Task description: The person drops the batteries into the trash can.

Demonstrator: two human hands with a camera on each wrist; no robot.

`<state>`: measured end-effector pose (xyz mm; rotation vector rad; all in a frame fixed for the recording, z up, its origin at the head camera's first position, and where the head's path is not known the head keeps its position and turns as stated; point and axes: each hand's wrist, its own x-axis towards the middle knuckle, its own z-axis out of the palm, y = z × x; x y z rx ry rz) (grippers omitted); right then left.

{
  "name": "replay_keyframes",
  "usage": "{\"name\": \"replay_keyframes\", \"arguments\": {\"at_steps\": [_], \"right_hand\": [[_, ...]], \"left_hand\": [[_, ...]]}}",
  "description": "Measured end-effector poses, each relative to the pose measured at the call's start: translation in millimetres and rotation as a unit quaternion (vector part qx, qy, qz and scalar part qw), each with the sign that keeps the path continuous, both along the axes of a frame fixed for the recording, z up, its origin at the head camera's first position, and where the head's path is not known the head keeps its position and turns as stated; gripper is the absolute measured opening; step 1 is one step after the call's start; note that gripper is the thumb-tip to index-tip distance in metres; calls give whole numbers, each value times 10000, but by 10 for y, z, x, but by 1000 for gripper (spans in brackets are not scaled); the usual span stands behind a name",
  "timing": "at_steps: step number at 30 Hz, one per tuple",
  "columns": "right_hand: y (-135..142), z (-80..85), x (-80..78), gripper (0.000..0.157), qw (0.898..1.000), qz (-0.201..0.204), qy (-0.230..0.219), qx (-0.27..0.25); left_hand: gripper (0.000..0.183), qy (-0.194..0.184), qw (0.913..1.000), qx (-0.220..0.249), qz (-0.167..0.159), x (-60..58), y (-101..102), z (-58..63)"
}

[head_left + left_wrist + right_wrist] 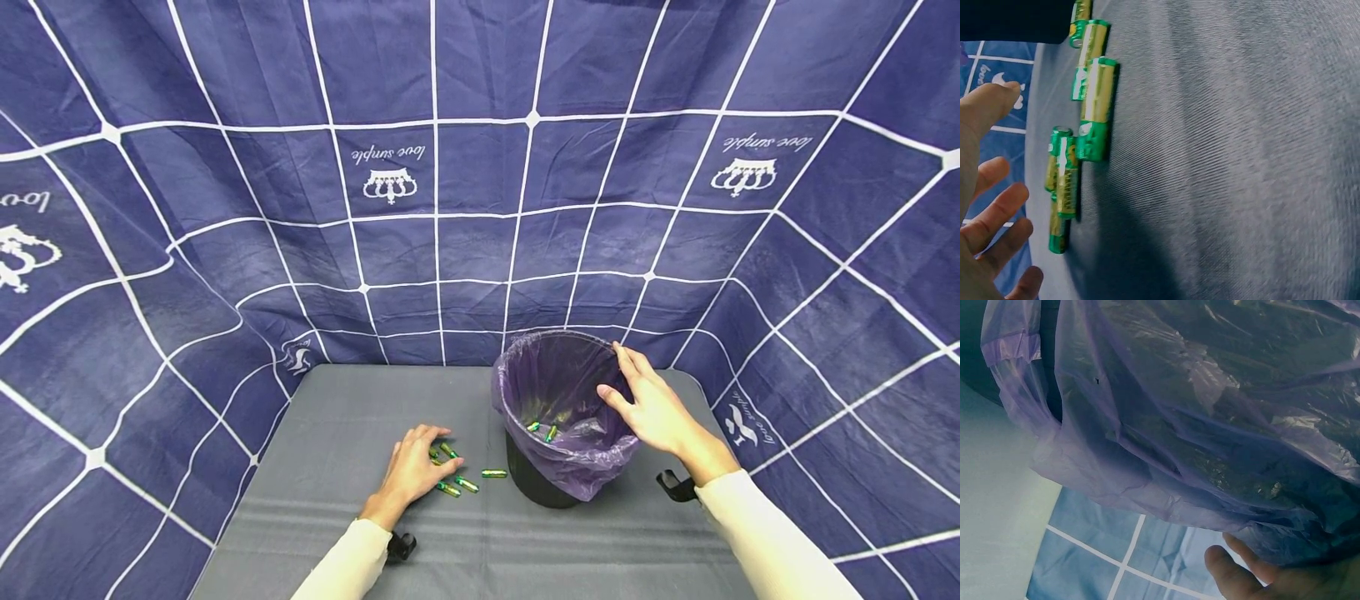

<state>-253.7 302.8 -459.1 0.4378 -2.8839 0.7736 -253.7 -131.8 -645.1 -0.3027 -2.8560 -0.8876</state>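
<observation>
Cream sleeves flank shiny gold batteries with green ends.

Long sleeves in plain off-white fabric end just short of the bare hands. A black, curved, hook-like bracket juts out beside the right sleeve's edge, and a similar black mount shows beside the left one.
</observation>
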Motion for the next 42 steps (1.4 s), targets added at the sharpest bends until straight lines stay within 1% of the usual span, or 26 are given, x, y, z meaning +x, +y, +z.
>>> {"name": "replay_keyframes", "arguments": {"at_steps": [7, 17, 21, 25, 31, 42], "right_hand": [[-1, 2, 10, 87, 10000, -20, -11, -17], [-6, -4, 2, 87, 10000, 4, 71, -32], [-9, -8, -6, 86, 9999, 33, 155, -66], [-13, -4, -4, 84, 9996, 50, 258, -90], [-10, -10, 0, 85, 9998, 22, 203, -60], [0, -27, -7, 85, 9996, 18, 259, -65]], "left_hand": [[61, 68, 9998, -35, 197, -1, 39, -113], [53, 365, 9985, 152, 381, -18, 60, -273], [51, 478, 9975, 286, 428, -17, 62, -303], [48, 452, 9971, 385, 481, -12, 65, -310], [44, 553, 9961, 428, 543, -11, 88, -332], [38, 358, 9960, 464, 677, -14, 110, -368]]}}
